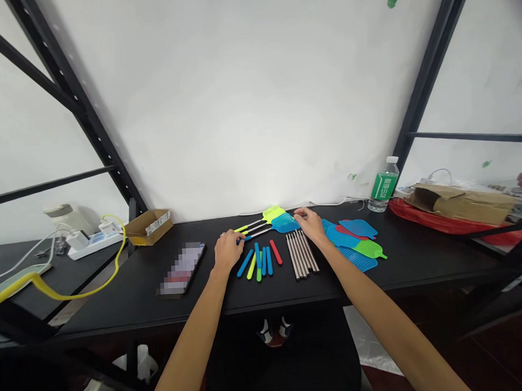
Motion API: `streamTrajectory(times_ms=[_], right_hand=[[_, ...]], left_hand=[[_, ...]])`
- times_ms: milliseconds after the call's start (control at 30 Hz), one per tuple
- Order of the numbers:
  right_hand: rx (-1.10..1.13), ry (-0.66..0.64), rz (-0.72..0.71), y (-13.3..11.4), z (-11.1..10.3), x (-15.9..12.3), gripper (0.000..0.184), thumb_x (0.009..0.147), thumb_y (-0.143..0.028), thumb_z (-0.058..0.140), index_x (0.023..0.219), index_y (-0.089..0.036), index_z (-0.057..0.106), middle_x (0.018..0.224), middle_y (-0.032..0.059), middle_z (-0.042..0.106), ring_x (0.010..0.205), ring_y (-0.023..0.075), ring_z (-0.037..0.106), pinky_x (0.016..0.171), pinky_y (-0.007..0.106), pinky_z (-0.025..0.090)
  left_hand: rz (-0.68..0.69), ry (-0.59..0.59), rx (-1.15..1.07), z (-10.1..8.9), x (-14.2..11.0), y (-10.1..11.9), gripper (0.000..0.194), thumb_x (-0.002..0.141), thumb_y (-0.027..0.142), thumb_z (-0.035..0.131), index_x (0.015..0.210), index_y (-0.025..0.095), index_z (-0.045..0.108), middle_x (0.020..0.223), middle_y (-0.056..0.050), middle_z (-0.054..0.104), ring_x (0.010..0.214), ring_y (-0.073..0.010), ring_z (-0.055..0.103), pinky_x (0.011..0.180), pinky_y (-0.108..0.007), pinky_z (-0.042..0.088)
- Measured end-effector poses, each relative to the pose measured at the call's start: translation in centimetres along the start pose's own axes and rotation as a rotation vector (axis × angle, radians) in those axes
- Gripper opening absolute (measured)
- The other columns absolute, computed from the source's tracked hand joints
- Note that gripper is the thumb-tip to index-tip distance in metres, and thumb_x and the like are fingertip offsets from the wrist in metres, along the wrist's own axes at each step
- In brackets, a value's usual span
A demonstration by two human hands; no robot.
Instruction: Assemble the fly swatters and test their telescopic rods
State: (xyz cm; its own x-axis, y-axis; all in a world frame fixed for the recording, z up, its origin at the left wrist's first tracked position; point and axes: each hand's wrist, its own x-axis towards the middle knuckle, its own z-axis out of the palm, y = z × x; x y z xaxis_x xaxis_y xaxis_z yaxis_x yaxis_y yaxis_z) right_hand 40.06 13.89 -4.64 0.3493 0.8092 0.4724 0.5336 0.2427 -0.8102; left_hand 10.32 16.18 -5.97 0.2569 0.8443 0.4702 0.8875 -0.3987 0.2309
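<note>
A fly swatter with a blue mesh head (285, 222) lies near the back of the black table. My left hand (229, 250) is closed on its blue handle end, and my right hand (309, 223) pinches the right edge of its head. Behind it lie assembled swatters with a yellow head (272, 213). Between my hands are loose plastic handles in blue, yellow, green and red (276, 252). Several metal rods (301, 254) lie side by side below my right hand. To its right, loose swatter heads in blue, red and green (370, 249) overlap in a pile.
A phone (183, 269) lies left of my left arm, with a small open cardboard box (150, 226) behind it. A yellow cable (120, 253) loops at the left by a power strip (94, 242). At the right stand a water bottle (384, 185) and a torn carton (460, 205) on red plastic.
</note>
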Motion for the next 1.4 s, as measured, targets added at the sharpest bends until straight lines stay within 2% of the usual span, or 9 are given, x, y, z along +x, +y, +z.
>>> streamTrajectory(times_ms=[333, 533, 600, 733, 800, 900, 1033, 1167, 1400], right_hand=[[-0.017, -0.023, -0.017, -0.1, 0.0, -0.1, 0.023, 0.078, -0.036, 0.053, 0.089, -0.022, 0.068, 0.094, 0.0031, 0.073, 0.076, 0.0203, 0.065, 0.073, 0.032, 0.048], [-0.056, -0.036, -0.03, 0.4, 0.1, 0.1, 0.02, 0.079, -0.033, 0.054, 0.088, -0.023, 0.069, 0.091, 0.0015, 0.073, 0.075, 0.0196, 0.066, 0.072, 0.031, 0.048], [-0.097, -0.059, -0.053, 0.6, 0.3, 0.1, 0.019, 0.08, -0.032, 0.054, 0.088, -0.023, 0.07, 0.088, 0.0012, 0.073, 0.076, 0.0196, 0.066, 0.072, 0.031, 0.048], [-0.224, -0.16, -0.172, 0.6, 0.3, -0.3, 0.019, 0.083, -0.032, 0.054, 0.087, -0.025, 0.072, 0.092, 0.0026, 0.072, 0.08, 0.0202, 0.065, 0.074, 0.031, 0.048], [-0.281, -0.236, -0.237, 0.4, 0.3, -0.6, 0.02, 0.084, -0.034, 0.055, 0.086, -0.025, 0.073, 0.095, 0.0038, 0.072, 0.083, 0.0207, 0.064, 0.077, 0.031, 0.047], [-0.331, -0.338, -0.288, 0.1, 0.2, -0.8, 0.023, 0.085, -0.041, 0.057, 0.087, -0.026, 0.075, 0.098, 0.0051, 0.071, 0.087, 0.0227, 0.064, 0.078, 0.033, 0.047], [-0.352, -0.415, -0.299, 0.3, 0.3, -1.0, 0.026, 0.081, -0.049, 0.062, 0.082, -0.027, 0.076, 0.096, 0.0057, 0.072, 0.091, 0.0253, 0.063, 0.079, 0.035, 0.049], [-0.358, -0.369, -0.301, 0.7, 0.6, -1.0, 0.027, 0.074, -0.053, 0.07, 0.077, -0.027, 0.076, 0.096, 0.0065, 0.07, 0.099, 0.0278, 0.059, 0.084, 0.038, 0.048], [-0.45, -0.36, -0.338, 1.0, 0.8, -1.1, 0.025, 0.074, -0.05, 0.071, 0.076, -0.026, 0.073, 0.096, 0.0072, 0.068, 0.096, 0.0277, 0.057, 0.084, 0.039, 0.046]], left_hand=[[-0.039, -0.008, 0.017, -0.3, 0.4, 0.5, 0.019, 0.088, 0.031, 0.055, 0.098, 0.026, 0.071, 0.095, -0.005, 0.064, 0.088, -0.0203, 0.06, 0.066, -0.027, 0.041], [-0.155, 0.181, -0.122, -1.3, 0.2, 0.4, 0.023, 0.09, 0.032, 0.047, 0.097, 0.025, 0.067, 0.078, -0.002, 0.063, 0.075, -0.0175, 0.06, 0.062, -0.026, 0.037], [-0.18, 0.19, -0.164, -1.7, 0.1, 0.4, 0.024, 0.09, 0.034, 0.046, 0.097, 0.025, 0.067, 0.069, 0.0, 0.061, 0.069, -0.0166, 0.058, 0.061, -0.025, 0.036], [-0.062, 0.007, -0.187, -2.0, -0.2, 1.2, 0.029, 0.089, 0.043, 0.047, 0.08, 0.024, 0.066, 0.058, 0.002, 0.055, 0.06, -0.0153, 0.054, 0.059, -0.025, 0.033], [0.013, -0.123, -0.172, -2.0, -0.4, 1.7, 0.037, 0.087, 0.052, 0.048, 0.069, 0.023, 0.063, 0.059, 0.001, 0.057, 0.061, -0.0156, 0.055, 0.058, -0.026, 0.032], [0.054, -0.224, -0.151, -2.0, -0.7, 2.4, 0.044, 0.083, 0.061, 0.051, 0.063, 0.022, 0.059, 0.061, 0.0, 0.06, 0.062, -0.0161, 0.056, 0.057, -0.026, 0.031], [0.052, -0.266, -0.175, -2.4, -0.8, 2.7, 0.048, 0.08, 0.067, 0.051, 0.064, 0.022, 0.059, 0.06, 0.001, 0.059, 0.06, -0.0155, 0.055, 0.057, -0.027, 0.031], [0.055, -0.285, -0.172, -2.5, -0.8, 2.7, 0.048, 0.076, 0.069, 0.055, 0.064, 0.022, 0.056, 0.059, 0.002, 0.058, 0.058, -0.0143, 0.054, 0.056, -0.026, 0.03], [0.052, -0.302, -0.185, -2.2, -0.7, 2.3, 0.032, 0.082, 0.052, 0.054, 0.07, 0.023, 0.059, 0.065, 0.003, 0.061, 0.063, -0.0143, 0.056, 0.058, -0.025, 0.031]])
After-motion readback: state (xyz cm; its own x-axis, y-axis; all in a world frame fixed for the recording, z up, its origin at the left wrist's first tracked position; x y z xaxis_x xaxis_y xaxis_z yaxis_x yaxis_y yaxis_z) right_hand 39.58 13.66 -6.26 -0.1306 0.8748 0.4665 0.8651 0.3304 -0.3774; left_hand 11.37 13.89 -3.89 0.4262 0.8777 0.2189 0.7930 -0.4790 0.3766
